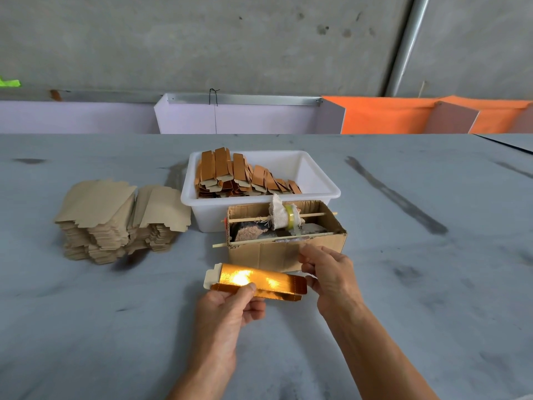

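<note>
Midway, apparently: left hand (227, 307) and right hand (331, 272) pinch a shiny gold cardboard carton (259, 280), ends open; white plastic tub (317, 174) at twelve o'clock holds folded ones, beige flat blanks (115, 220) wait at ten.

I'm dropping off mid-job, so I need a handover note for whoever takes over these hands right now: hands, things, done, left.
Left hand: pinches the gold carton along its near edge, above the table.
Right hand: holds the carton's right end.
Things: stack of flat blanks at left; white tub behind, partly filled with folded cartons; cardboard box with a tape roll on a stick just beyond the hands.
Done: a batch sits in the tub.
Left: probably finish this carton, put it in the tub, then work through the stack.
</note>
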A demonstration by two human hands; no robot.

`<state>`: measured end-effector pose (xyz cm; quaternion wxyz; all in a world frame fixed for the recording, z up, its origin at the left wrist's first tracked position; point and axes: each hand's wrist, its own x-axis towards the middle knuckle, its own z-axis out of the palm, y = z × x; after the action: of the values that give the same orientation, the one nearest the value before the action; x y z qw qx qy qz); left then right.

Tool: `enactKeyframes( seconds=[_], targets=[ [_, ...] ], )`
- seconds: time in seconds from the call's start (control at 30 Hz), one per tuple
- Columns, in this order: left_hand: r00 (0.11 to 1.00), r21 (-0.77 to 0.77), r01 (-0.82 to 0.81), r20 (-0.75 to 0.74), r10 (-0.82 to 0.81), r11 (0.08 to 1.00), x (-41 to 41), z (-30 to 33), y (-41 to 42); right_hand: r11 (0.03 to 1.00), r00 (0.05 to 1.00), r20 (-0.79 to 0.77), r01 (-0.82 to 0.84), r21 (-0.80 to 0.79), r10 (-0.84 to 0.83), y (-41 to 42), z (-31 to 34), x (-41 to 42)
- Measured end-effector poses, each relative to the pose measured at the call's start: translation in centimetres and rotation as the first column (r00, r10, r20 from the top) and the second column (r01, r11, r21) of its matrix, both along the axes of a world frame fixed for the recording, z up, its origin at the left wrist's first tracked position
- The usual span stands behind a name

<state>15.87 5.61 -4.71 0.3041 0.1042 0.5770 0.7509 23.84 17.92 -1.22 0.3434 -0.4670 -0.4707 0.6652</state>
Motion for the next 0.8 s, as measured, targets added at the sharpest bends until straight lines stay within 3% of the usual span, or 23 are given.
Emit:
enactKeyframes(
  seconds=[0.37, 0.53, 0.8],
  targets=[
    [1.000, 0.012, 0.004, 0.002, -0.004, 1.000, -0.1, -0.3, 0.3, 0.995, 1.000, -0.026, 0.008, -0.101, -0.011, 0.1, -0.5, 0.9],
    [1.000, 0.012, 0.005, -0.007, -0.005, 1.000, 0.0, -0.2, 0.2, 0.999, 0.999, -0.009, -0.041, -0.019, 0.040, -0.1, 0.1, 0.3],
    [0.999, -0.002, 0.022, -0.026, -0.022, 1.000, -0.1, -0.2, 0.1, 1.000, 0.999, -0.037, 0.020, 0.002, -0.020, -0.2, 0.0, -0.1]
  ],
)
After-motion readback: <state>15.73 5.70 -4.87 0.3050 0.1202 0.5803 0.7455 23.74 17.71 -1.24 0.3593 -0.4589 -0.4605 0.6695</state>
